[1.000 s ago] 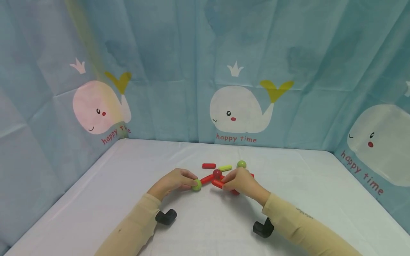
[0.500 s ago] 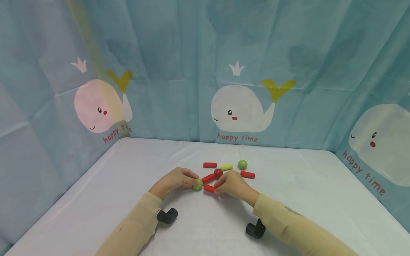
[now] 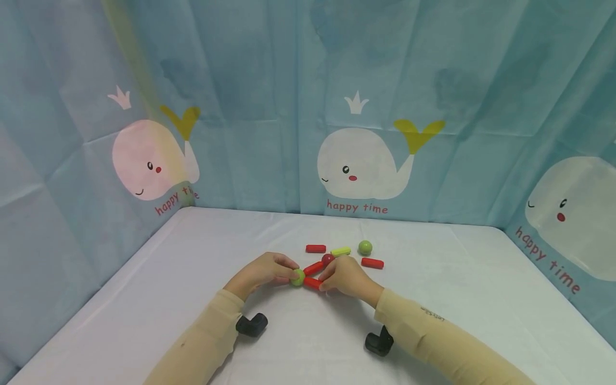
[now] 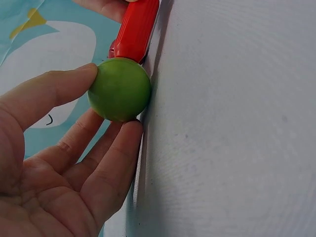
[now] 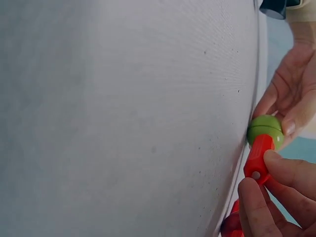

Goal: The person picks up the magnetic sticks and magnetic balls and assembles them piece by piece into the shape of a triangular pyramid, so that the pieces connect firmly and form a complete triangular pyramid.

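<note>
My left hand [image 3: 264, 270] pinches a green ball [image 3: 298, 277] low over the white table; the left wrist view shows thumb and fingertips on the ball [image 4: 119, 89]. With my right hand [image 3: 350, 278] I grip a short red ribbed rod [image 3: 312, 283] between thumb and fingers. One end of this rod meets the ball, as the right wrist view shows; a small grey metallic disc marks the rod's other end [image 5: 256, 175]. A second red rod [image 3: 314, 268] runs from the ball to a dark red ball [image 3: 328, 259], partly hidden behind my right hand.
Behind the hands lie a red rod [image 3: 315, 248], a yellow-green rod [image 3: 340, 251] and another green ball [image 3: 365, 247]. One more red rod [image 3: 372, 263] lies right of my right hand. A blue curtain [image 3: 260, 160] with whales borders the table [image 3: 289, 342].
My right hand has moved left and slightly down with the red rod, bringing its end to the green ball. The left hand stays nearly still, holding the ball.
</note>
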{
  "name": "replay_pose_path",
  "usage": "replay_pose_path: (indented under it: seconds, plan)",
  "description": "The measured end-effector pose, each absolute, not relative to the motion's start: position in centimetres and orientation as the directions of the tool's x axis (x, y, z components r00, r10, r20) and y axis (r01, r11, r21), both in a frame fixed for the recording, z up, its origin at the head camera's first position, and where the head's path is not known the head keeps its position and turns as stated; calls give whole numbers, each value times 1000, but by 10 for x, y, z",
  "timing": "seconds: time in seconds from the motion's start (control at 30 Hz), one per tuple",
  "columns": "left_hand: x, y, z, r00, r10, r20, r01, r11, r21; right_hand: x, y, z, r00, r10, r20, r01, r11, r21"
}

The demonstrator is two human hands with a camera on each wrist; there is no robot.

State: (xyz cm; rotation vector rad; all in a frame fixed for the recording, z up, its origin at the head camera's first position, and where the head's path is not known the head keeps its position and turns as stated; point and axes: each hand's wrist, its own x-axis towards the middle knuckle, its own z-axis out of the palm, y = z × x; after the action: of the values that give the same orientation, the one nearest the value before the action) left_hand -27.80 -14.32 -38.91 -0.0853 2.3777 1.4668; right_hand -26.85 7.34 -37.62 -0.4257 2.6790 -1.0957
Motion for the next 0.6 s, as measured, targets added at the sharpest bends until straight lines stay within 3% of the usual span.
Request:
replay_pose_path:
  seconds: [0.17,0.43,0.6]
  plan:
    - [-279,-143,-390,-940,138,-311,-213,475,854,-271,81,-372,-938,-326,-117,-151,689,-709]
    - [-279,-140,-388,-943,119,-311,-215,496,842,-278,120,-361,-985,-142,-99,-25,685,-728]
    - [-277,-144,-387,-949,115,-295,-195,521,831,-278,142,-365,-975,-146,-165,27,665,-746]
